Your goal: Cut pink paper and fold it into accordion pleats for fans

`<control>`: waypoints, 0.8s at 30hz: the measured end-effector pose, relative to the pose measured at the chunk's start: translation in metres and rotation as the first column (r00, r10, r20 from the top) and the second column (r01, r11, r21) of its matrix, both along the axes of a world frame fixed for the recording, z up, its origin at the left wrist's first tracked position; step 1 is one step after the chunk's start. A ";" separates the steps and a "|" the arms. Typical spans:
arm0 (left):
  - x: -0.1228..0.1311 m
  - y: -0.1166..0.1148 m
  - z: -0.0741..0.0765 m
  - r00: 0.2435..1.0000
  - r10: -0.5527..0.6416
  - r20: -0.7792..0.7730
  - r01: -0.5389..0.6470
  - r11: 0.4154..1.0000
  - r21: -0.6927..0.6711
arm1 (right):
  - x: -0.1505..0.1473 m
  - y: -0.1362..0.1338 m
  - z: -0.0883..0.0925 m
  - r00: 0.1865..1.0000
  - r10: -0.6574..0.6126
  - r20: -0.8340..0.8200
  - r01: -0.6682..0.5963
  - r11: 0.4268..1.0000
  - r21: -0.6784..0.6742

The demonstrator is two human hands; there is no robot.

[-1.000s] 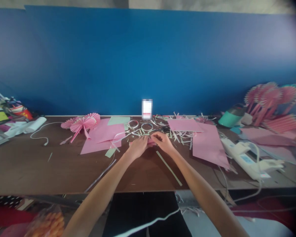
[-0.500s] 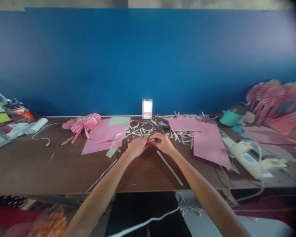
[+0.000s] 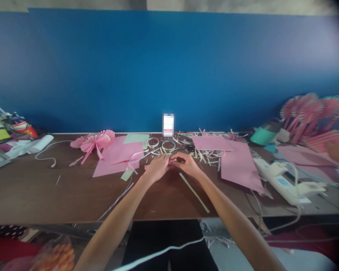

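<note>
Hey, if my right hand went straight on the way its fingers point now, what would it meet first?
Your bare right hand would probably meet your bare left hand first: their fingertips look close together, though depth makes it unclear whether they touch.

The pink piece at centre and the fan at left (ridged by pleats) look like matt paper, the worktop smooth wood, the lower-right power strip plastic.

Your bare left forearm and bare right forearm extend forward, converging. Your bare left hand is palm down; your bare right hand arches close beside it, fingers bent inward. Fingertip contact unconfirmed.
</note>
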State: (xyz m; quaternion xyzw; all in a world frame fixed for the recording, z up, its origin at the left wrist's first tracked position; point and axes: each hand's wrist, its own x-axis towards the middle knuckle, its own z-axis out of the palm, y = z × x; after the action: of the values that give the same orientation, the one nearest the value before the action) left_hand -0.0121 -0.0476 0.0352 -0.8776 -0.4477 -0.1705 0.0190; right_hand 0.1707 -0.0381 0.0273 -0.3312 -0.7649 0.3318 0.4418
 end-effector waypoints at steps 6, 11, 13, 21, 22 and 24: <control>-0.001 -0.002 0.004 0.995 0.083 -0.058 -0.092 0.980 -0.178 | 0.000 0.001 0.000 0.999 0.031 -0.019 -0.032 0.999 -0.034; -0.003 -0.003 0.005 0.994 0.094 -0.049 -0.103 0.972 -0.212 | 0.002 0.002 0.002 0.999 0.036 -0.023 -0.038 0.995 -0.091; -0.005 -0.003 0.007 0.996 0.087 -0.033 -0.093 0.963 -0.251 | 0.003 0.001 0.004 0.997 0.068 -0.019 -0.070 0.992 -0.107; -0.009 0.001 0.002 0.980 0.088 0.179 -0.009 0.916 -0.402 | 0.005 0.000 0.003 0.993 0.118 -0.011 -0.118 0.989 -0.089; -0.010 0.002 0.000 0.972 0.090 0.217 0.012 0.902 -0.432 | 0.005 0.000 0.002 0.994 0.110 -0.009 -0.111 0.991 -0.077; -0.011 0.003 -0.002 0.953 0.084 0.291 0.078 0.861 -0.503 | 0.006 0.001 0.003 0.995 0.103 0.001 -0.103 0.993 -0.063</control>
State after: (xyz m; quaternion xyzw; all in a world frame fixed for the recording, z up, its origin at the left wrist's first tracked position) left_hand -0.0234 -0.0449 0.0336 -0.8138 -0.4757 -0.1787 -0.2819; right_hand 0.1768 -0.0372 0.0301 -0.3057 -0.7710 0.3774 0.4118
